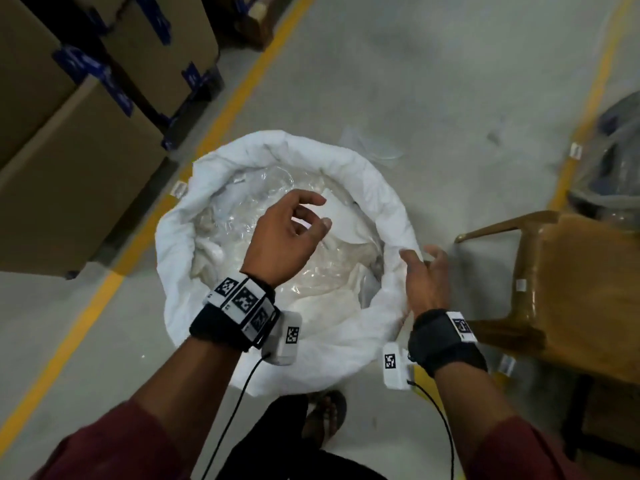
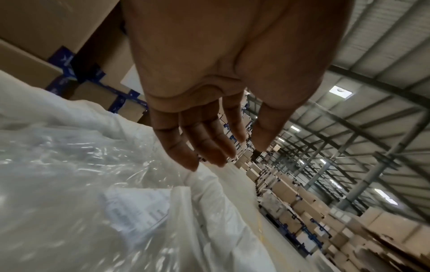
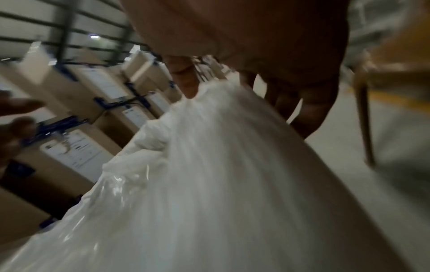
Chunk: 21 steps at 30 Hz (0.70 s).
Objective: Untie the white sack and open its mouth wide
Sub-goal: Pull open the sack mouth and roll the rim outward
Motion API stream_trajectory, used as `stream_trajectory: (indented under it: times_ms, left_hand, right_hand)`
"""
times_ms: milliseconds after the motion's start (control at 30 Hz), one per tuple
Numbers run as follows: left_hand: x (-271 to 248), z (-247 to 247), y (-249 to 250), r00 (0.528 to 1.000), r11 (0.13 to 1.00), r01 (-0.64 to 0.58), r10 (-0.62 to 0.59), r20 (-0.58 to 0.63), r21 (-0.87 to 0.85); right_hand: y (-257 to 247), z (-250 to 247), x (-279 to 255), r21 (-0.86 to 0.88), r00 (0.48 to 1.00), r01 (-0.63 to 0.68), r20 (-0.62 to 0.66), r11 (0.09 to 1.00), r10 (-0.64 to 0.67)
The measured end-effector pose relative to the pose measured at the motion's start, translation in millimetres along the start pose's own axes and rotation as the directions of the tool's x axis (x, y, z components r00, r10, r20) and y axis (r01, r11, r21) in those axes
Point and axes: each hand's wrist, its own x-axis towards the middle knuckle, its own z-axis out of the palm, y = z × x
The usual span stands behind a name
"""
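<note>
Stacked brown cardboard cartons (image 1: 69, 161) stand at far left on the grey concrete floor (image 1: 415, 81); just right of them the large white woven sack (image 1: 277, 147), rim rolled down and mouth already gaping upward, stands directly before the person, with clear crinkled plastic wrapping (image 1: 242, 209) inside. The left hand (image 1: 287, 237) hovers over the mouth's centre, fingers loosely spread and grasping nothing, while the right hand (image 1: 427, 282), the nearer to fabric, pinches the sack's right rim between thumb and fingers beside a brown plastic chair (image 1: 571, 289). Any further widening would likely be an outward pull rightward on that rim.
</note>
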Motion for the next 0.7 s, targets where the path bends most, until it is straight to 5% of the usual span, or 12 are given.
stream_trajectory:
  times_ms: [100,167,267,400,567,633,700]
  left_hand:
    - [22.1,-6.0,15.5,1.0,1.0,0.003,-0.003,0.015,-0.007]
    - [38.0,-7.3,18.1,1.0,1.0,0.008,-0.008,0.017,0.011]
    - [58.6,-5.4,10.0,0.998,0.999,0.05,-0.05,0.031,0.008]
    - [78.9,-2.4,-10.4,0.992,0.992,0.124,-0.123,0.018,-0.016]
    - [105.6,7.6,-23.0,0.967,0.962,0.253,-0.255,-0.002,-0.106]
    - [110.3,11.6,-22.0,0.948,0.934,0.312,-0.318,-0.008,-0.177]
    - [121.2,17.4,-17.8,0.924,0.906,0.36,-0.379,-0.049,-0.222]
  right_hand:
    - [-45.3,5.1,-1.3,-0.15,0.952,0.296,-0.03,0.943,-0.304]
    - [-69.2,31.2,15.0,-0.308,0.933,0.358,0.07,0.882,-0.354]
    - [-76.6,73.4,46.7,-0.487,0.937,0.349,0.206,0.801,-0.283]
    - [-68.5,98.3,89.4,-0.471,0.959,0.263,0.22,0.842,-0.177]
    - [-75.6,93.8,149.8,-0.507,0.891,0.073,0.421,0.859,0.173]
    - [-86.3,83.6,161.5,-0.473,0.86,0.064,0.473,0.879,0.192]
    - [-115.3,75.6,165.9,-0.472,0.89,0.204,0.454,0.857,0.038]
